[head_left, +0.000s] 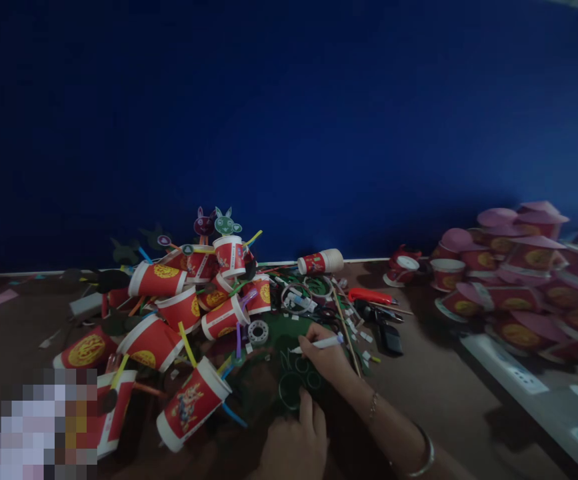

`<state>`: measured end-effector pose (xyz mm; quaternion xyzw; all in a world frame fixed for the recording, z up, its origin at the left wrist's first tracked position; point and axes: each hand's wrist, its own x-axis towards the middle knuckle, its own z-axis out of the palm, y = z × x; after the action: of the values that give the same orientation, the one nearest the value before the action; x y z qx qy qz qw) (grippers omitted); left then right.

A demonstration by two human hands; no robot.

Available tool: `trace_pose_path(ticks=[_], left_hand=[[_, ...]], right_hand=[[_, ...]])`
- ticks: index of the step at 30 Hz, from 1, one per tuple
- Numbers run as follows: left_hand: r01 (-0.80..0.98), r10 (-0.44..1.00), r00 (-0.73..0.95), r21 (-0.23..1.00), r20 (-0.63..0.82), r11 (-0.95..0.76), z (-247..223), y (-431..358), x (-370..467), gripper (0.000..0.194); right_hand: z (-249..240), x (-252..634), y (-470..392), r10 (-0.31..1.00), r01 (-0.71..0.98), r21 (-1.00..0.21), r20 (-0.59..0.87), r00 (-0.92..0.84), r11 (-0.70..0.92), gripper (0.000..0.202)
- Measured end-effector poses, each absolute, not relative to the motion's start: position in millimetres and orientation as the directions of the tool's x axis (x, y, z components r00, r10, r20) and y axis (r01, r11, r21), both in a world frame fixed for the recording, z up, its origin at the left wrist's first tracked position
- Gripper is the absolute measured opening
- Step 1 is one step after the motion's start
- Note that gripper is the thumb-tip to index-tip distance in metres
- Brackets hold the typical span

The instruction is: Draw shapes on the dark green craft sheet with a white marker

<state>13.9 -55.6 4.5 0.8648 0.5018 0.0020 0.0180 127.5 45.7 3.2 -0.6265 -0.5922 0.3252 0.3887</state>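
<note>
A white marker pen (329, 342) is pinched in my right hand (323, 360), its tip pointing left over dark green paper (269, 363). Pale outlines show on that sheet: two ear-like shapes, small rounds and a larger circle (289, 391). Below the circle, my left hand (295, 441) rests with its index finger stretched onto the paper's lower part and the other fingers partly bent. A roll of tape (258, 331) lies left of the pen tip. Beside it, a red paper cup (195, 403) with yellow and blue strips lies tilted.
Several red paper cups (156, 342) are heaped at left, with green and dark rabbit-face cutouts (225, 221) behind. Red-handled stapler-like tool (371, 296), black item (389, 337) and paper scraps lie right. Pink-topped cups (513, 297) and a power strip (523, 380) stand farther right.
</note>
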Motion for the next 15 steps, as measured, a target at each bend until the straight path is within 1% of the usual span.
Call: trace_pose_path(ticks=[4, 9, 15], left_hand=[[0.871, 0.872, 0.49, 0.037, 0.0, -0.49, 4.0, -55.8, 13.8, 0.036], [0.865, 0.865, 0.501, 0.018, -0.009, -0.501, 2.6, -55.8, 13.2, 0.035], [0.864, 0.864, 0.503, 0.031, -0.031, -0.502, 4.5, -55.0, 12.9, 0.035]], right_hand=[[2.9, 128.1, 45.6, 0.995, 0.485, -0.874, 0.066, 0.078, 0.02, 0.021], [3.3, 128.5, 45.4, 0.995, 0.471, -0.882, 0.044, 0.086, -0.002, 0.02], [4.6, 127.8, 44.3, 0.995, 0.465, -0.885, 0.036, 0.09, -0.01, 0.021]])
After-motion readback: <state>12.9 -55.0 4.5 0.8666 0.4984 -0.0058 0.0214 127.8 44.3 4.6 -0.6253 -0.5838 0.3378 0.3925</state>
